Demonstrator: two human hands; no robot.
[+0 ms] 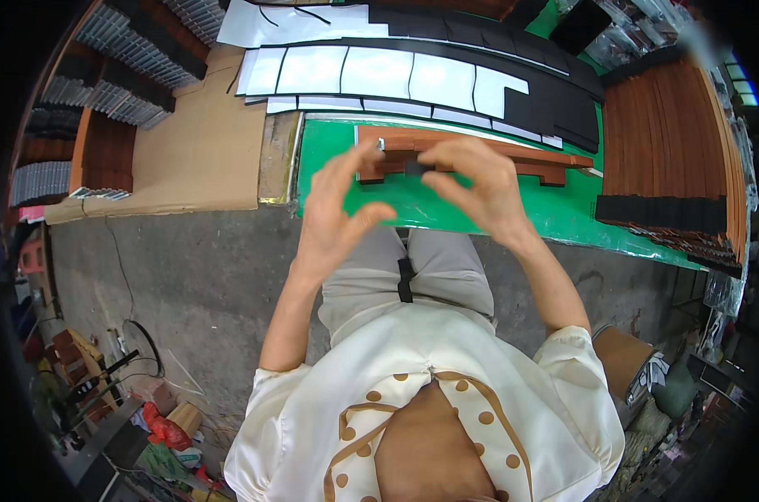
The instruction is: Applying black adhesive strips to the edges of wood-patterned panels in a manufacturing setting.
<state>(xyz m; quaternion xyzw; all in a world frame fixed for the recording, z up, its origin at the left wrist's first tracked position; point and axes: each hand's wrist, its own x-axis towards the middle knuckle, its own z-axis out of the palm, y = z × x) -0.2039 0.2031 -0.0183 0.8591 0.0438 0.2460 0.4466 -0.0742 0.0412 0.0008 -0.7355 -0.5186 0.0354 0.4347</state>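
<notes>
My right hand (482,180) pinches a small black piece (415,168) between thumb and fingertips, just in front of a reddish-brown wooden-looking part (513,155). That long part lies across the green-covered tabletop (338,134), with stepped blocks along its near side. To the left, my left hand (333,205) is open, its thumb stretched apart from the fingers. Its fingertips are over the part's left end and blurred, beside a small shiny spot. Whether they touch the part I cannot tell.
Behind lie white-and-black strip sheets (379,71). Stacked brown boards with black ends (660,142) stand at the right. More stacks (112,151) sit on cardboard (204,142) at the left. A brown drum-like container (622,356) is on the floor at the right.
</notes>
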